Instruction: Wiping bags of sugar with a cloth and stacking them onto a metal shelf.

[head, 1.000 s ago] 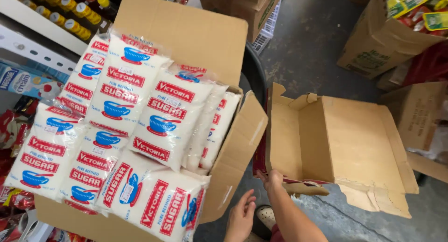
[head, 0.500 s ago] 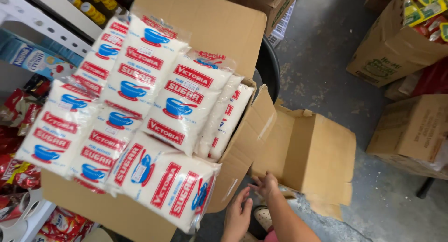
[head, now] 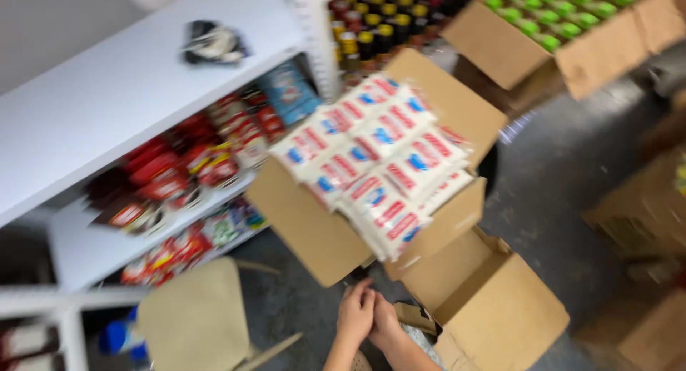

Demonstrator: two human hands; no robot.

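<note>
- Head view: against half a second back, the view has swung left, so the white shelf (head: pixel 107 106) of red packets now shows; the open carton of white sugar bags (head: pixel 379 164) has shifted to centre frame.
- Left hand (head: pixel 355 315) and right hand (head: pixel 386 322) sit pressed together just below that carton, beside the empty brown box (head: pixel 493 310).
- Fingers are blurred; I cannot tell whether they grip anything.

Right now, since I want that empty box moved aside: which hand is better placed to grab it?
Probably the right hand: it lies nearer the empty box, close to its inner flap. The left hand sits pressed against it on the far side, below the box of bags.
</note>
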